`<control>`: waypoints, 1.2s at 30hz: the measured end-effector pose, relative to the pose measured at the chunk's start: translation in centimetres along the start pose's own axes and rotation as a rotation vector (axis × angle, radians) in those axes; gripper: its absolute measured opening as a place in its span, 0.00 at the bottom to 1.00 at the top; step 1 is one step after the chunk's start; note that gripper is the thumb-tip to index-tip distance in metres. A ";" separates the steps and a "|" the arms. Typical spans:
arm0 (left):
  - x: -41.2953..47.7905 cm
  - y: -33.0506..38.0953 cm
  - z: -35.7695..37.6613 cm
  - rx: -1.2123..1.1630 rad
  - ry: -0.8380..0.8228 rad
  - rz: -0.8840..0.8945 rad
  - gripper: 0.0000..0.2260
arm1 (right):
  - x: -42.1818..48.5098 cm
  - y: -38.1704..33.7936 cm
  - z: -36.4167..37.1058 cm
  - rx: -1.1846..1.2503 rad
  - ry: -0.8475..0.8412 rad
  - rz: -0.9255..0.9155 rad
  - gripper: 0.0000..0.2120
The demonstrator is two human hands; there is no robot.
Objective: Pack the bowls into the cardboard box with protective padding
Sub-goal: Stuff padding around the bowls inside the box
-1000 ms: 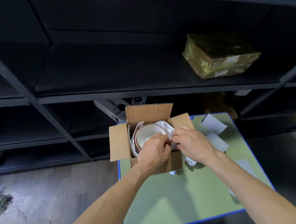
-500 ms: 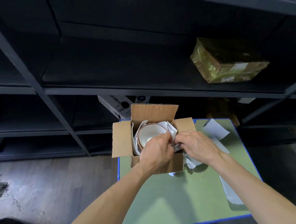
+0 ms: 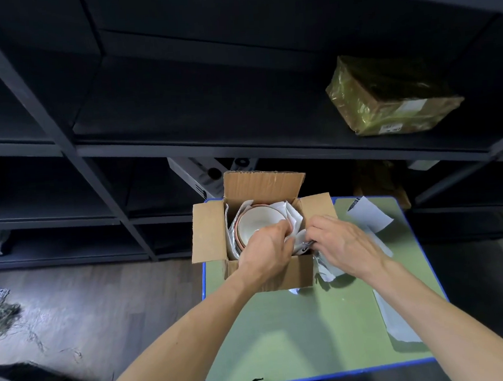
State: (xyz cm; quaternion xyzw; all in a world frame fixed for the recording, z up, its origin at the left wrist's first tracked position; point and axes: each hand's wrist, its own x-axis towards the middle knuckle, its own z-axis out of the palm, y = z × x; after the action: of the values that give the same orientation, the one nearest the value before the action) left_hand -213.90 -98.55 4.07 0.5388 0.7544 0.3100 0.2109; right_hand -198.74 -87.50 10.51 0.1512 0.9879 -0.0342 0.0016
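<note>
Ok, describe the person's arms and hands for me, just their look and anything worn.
The left grip and right grip are bare hands: no gloves, and no rings show. Both forearms, left and right, are uncovered down to the frame's lower edge, with no sleeve, watch or wristband in view. No markings show on them.

A green, blue-edged table (image 3: 284,336) carries the open cardboard box (image 3: 299,271) and loose white paper sheets (image 3: 368,213).
</note>
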 end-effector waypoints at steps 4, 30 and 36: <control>0.0 0.1 0.1 0.019 0.016 -0.004 0.09 | 1.0 -0.2 1.0 -0.021 -0.024 -0.009 0.10; -0.1 0.0 0.1 -0.006 0.021 -0.024 0.11 | 0.4 -0.5 -1.3 -0.081 -0.228 0.059 0.21; 0.0 0.0 0.1 0.002 0.019 -0.020 0.12 | 0.0 -0.2 -0.2 -0.100 -0.362 0.027 0.24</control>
State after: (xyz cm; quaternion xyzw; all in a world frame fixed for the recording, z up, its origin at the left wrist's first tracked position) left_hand -213.84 -98.53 3.97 0.5284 0.7620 0.3124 0.2063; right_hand -198.78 -87.63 10.71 0.1555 0.9698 -0.0115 0.1873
